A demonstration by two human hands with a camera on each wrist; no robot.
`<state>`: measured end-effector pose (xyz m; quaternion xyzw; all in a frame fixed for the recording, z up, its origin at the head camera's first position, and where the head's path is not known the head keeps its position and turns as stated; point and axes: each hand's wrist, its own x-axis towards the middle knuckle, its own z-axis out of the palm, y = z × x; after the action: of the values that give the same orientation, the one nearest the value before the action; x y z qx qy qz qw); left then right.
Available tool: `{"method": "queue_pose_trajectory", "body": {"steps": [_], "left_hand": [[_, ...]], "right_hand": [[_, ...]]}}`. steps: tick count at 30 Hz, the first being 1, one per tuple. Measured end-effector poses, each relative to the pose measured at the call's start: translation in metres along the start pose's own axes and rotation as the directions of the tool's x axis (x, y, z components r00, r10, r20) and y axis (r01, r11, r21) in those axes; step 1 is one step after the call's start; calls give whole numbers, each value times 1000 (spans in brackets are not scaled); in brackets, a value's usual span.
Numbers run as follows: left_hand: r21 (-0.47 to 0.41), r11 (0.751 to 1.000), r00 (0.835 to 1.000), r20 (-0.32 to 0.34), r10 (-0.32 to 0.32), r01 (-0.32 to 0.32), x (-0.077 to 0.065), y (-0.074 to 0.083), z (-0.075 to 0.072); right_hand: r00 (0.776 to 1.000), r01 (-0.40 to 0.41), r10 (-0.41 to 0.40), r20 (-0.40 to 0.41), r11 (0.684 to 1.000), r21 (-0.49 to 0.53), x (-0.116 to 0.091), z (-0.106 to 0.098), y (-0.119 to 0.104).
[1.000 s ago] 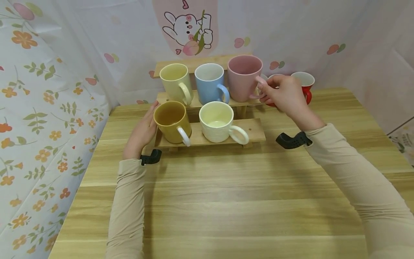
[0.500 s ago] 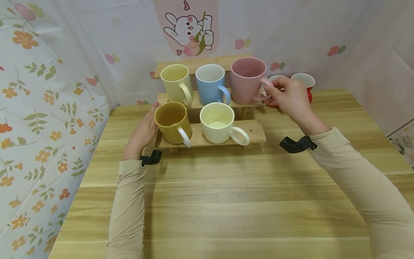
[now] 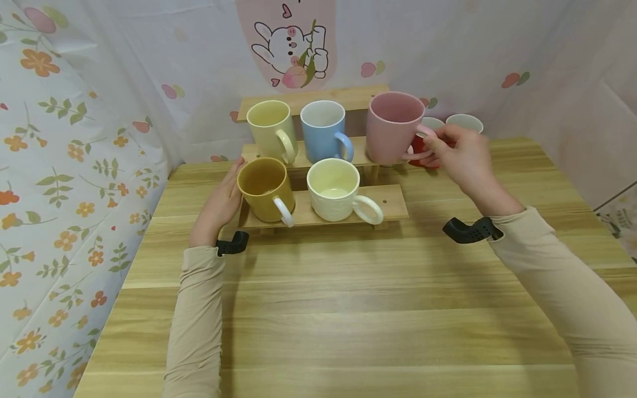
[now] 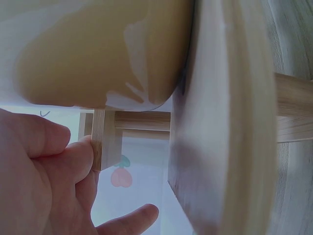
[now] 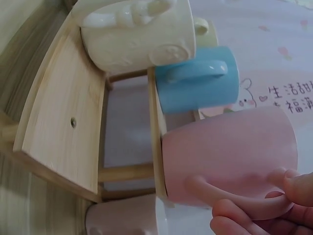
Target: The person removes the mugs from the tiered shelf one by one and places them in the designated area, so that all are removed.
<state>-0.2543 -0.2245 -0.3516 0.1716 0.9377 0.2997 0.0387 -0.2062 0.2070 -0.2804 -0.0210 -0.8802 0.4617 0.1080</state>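
My right hand (image 3: 465, 157) pinches the handle of a pink mug (image 3: 393, 132) at the right end of the rack's middle shelf. In the right wrist view, thumb and fingers close round that handle (image 5: 259, 205), and the mug's base is right at the shelf edge. My left hand (image 3: 219, 202) lies along the left side of the wooden rack (image 3: 395, 202), its fingers extended, touching a shelf's end (image 4: 100, 142) in the left wrist view. Nearest to it stands a mustard mug (image 3: 264, 190) with a white handle.
A cream mug (image 3: 330, 193) shares the bottom shelf. Pale yellow (image 3: 271, 132) and blue (image 3: 322, 135) mugs stand on the middle shelf. Behind my right hand are a red mug (image 3: 420, 149) and another white-lined mug (image 3: 465, 121), partly hidden. A patterned curtain (image 3: 473, 66) hangs behind the table (image 3: 348, 320).
My right hand has drawn the pink mug rightward and slightly toward me, leaving a gap beside the blue mug. My left hand has stayed against the rack.
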Motion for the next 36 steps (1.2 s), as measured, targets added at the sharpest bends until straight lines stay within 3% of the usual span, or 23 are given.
{"method": "queue_pose_trajectory", "body": {"steps": [16, 26, 36], "left_hand": [[-22, 1000, 1000, 1, 12, -12, 0, 1, 1], [-15, 1000, 1000, 4, 12, -12, 2, 0, 1], [-15, 1000, 1000, 4, 5, -5, 1, 0, 1]], "right_hand": [[995, -48, 51, -87, 998, 40, -10, -32, 22], [989, -61, 84, -122, 981, 182, -14, -50, 32], [983, -72, 130, -129, 923, 377, -18, -74, 46]]}}
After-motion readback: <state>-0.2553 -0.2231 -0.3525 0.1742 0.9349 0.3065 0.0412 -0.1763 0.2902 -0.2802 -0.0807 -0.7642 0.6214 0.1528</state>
